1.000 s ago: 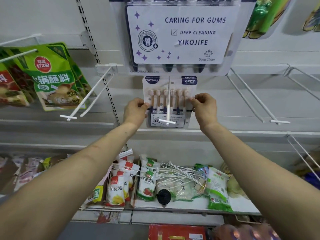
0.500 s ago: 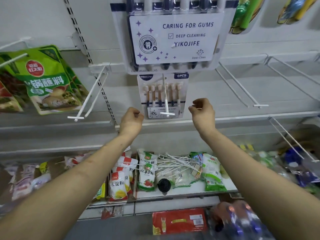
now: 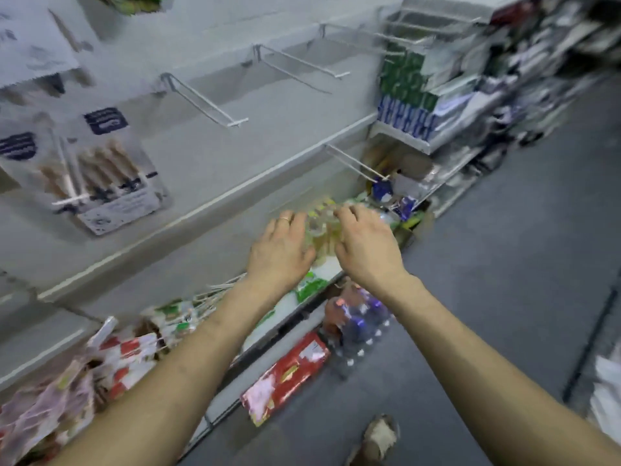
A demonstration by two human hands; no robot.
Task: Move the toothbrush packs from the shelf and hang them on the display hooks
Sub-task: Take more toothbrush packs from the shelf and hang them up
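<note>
1. Whole view is motion-blurred & tilted; small print and edges are unreadable.
2. Hung toothbrush pack (image 3: 100, 183) = landmark. It sits on a white hook (image 3: 70, 199) on the grey back panel; brush heads show as brown streaks, label text is illegible.
3. Above-left of that pack: bigger card pack (image 3: 30, 38), cut off by the top and left frame edges.
4. Right of & higher than the pack: three wire hooks (image 3: 205, 99) stick out from the panel, farther ones fainter w/ blur.
5. Left hand (image 3: 282, 250): well right of & below the pack, back of hand up, fingers stretched fwd and loosely spread, ring on one finger, gripping nothing that can be seen.
6. Right hand (image 3: 366, 247): just beyond the left hand, farther from the pack. Fingertips smear into the blur, so can't tell if it grasps anything.
7. Between the hands: a clear yellow-green blurred item (image 3: 321, 237) on the low shelf (image 3: 285, 317); can't confirm it's a toothbrush pack or if either hand touches it.
8. Below the pack, along that shelf: red/white & green food bags (image 3: 127, 351), mostly smeared.
9. Far below-right of the pack, on the grey floor (image 3: 504, 297): red box (image 3: 285, 375), wrapped bottles (image 3: 356, 317), and a shoe (image 3: 379, 435) partly cut off at the bottom edge.
</note>
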